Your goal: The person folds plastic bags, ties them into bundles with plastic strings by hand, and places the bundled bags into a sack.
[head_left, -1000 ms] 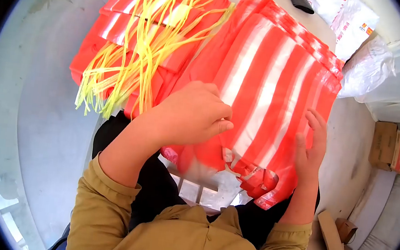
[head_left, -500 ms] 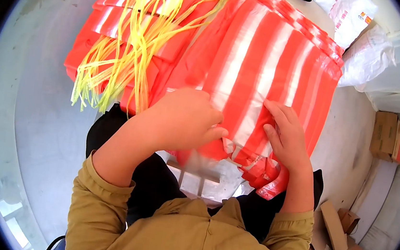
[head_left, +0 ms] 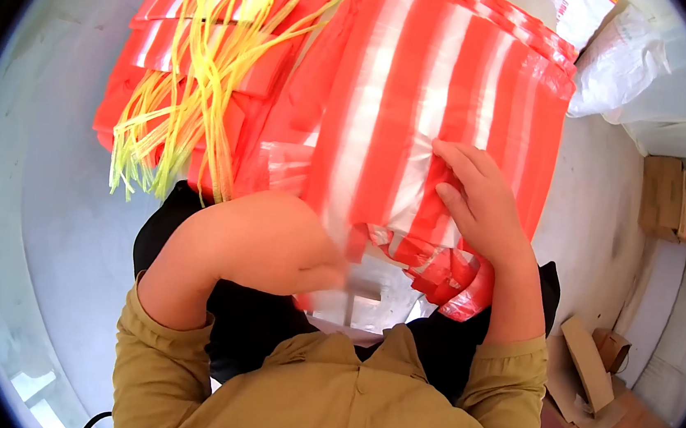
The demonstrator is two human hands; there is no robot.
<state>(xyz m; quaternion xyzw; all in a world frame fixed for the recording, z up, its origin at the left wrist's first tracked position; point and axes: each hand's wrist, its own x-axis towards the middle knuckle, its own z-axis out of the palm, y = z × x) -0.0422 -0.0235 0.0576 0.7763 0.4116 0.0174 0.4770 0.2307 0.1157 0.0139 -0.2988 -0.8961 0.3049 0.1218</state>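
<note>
We see the red-and-white stack (head_left: 421,89) spread right before us, its striped film running away from the lap, its near edge crumpled into folds above the dark trousers (head_left: 528,306). Our right hand (head_left: 477,194) rests on that film, open, thumb apart from the fingers, with small creases at the fingertips. Our left hand (head_left: 298,251) is just beside the stack's near left corner, bent at the wrist and blurred — we cannot tell whether it grips anything. Left of the stack sits a red bundle (head_left: 149,43), yellow strands (head_left: 198,43) draped loosely over it — white sacks (head_left: 622,63) lie beyond, at the upper right.
</note>
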